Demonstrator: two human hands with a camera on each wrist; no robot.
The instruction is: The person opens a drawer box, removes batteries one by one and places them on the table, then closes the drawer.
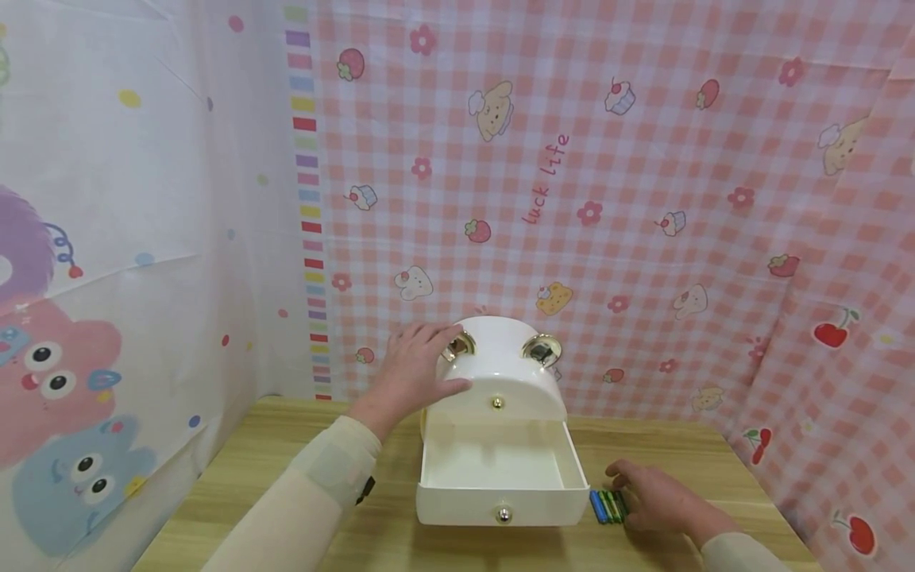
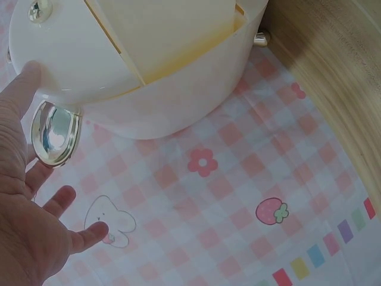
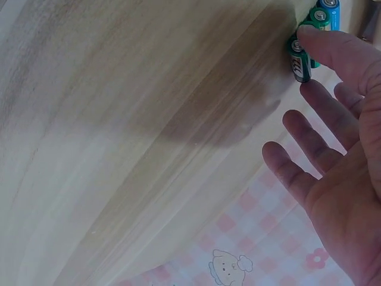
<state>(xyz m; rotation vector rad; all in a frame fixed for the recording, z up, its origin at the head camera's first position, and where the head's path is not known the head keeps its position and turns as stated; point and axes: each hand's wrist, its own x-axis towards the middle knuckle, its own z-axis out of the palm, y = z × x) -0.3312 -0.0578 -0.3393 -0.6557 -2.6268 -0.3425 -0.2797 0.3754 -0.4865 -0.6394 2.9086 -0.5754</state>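
Observation:
A white storage box (image 1: 500, 349) with gold-rimmed ears stands on the table, its lower drawer (image 1: 503, 508) pulled out and bare inside. My left hand (image 1: 418, 369) rests at the box's upper left. In the left wrist view its thumb (image 2: 27, 83) lies on the white front, and the other fingers spread beside and behind the gold ear (image 2: 56, 132). Right of the drawer, several blue and green batteries (image 1: 608, 506) lie in a row. My right hand (image 1: 658, 500) pinches the nearest dark green battery (image 3: 300, 62) end to end between thumb and index finger, its other fingers extended.
The wooden table (image 1: 286, 477) extends to both sides of the box. Close behind the box hangs a pink checked cloth (image 1: 443, 262); a white printed cloth (image 1: 236, 199) hangs at the left. The open drawer juts toward me.

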